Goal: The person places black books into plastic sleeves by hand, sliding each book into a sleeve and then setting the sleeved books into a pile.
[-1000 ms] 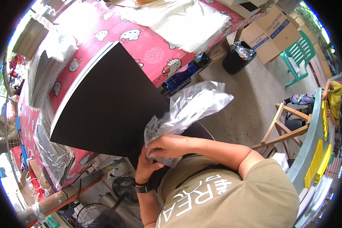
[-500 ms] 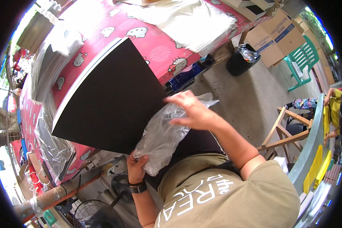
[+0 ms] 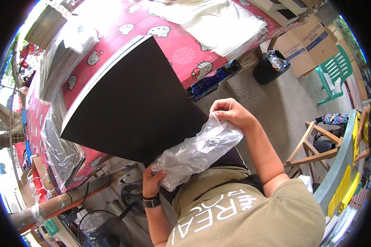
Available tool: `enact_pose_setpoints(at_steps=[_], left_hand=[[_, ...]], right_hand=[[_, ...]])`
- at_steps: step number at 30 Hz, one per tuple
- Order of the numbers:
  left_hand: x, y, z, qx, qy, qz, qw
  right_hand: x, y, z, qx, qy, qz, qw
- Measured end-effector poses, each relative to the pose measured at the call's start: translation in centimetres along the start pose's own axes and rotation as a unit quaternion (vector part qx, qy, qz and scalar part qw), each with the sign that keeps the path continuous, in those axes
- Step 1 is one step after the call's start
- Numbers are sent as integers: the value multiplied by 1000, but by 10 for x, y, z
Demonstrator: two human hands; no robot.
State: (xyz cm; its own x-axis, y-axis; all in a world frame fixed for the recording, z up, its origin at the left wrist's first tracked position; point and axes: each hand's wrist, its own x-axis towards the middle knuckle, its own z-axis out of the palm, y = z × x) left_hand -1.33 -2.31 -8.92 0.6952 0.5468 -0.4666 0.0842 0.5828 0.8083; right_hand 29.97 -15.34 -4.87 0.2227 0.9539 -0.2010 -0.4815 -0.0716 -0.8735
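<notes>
"Pink-covered table (image 3: 169, 47) ahead; a black-topped stack (image 3: 132, 99) juts past its near edge."
"Where is the clear plastic (image 3: 200, 152)?"
"Off that edge, close to the person's olive shirt (image 3: 251, 206), partly hiding the stack's near side."
"How is it gripped?"
"Left hand (image 3: 152, 181) holds one end between thumb and fingers; right hand (image 3: 233, 113), higher, narrowly pinches the opposite end."

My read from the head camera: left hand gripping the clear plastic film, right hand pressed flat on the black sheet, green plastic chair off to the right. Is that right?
Not quite: the head view shows the right hand pinching the film's other end, not pressed on the black sheet. The left hand does grip the clear plastic film, and the green plastic chair is off to the right.
</notes>
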Motion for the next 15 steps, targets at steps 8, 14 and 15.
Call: enact_pose_setpoints(at_steps=[8, 14, 15], left_hand=[[8, 14, 24, 435, 37, 114, 892], [40, 46, 86, 96, -134, 260, 951], [44, 49, 92, 35, -182, 223, 957]], right_hand=[[4, -6, 54, -354, 78, -152, 919], [5, 10, 95, -331, -33, -163, 929], [5, 12, 98, -314, -52, -158, 935]])
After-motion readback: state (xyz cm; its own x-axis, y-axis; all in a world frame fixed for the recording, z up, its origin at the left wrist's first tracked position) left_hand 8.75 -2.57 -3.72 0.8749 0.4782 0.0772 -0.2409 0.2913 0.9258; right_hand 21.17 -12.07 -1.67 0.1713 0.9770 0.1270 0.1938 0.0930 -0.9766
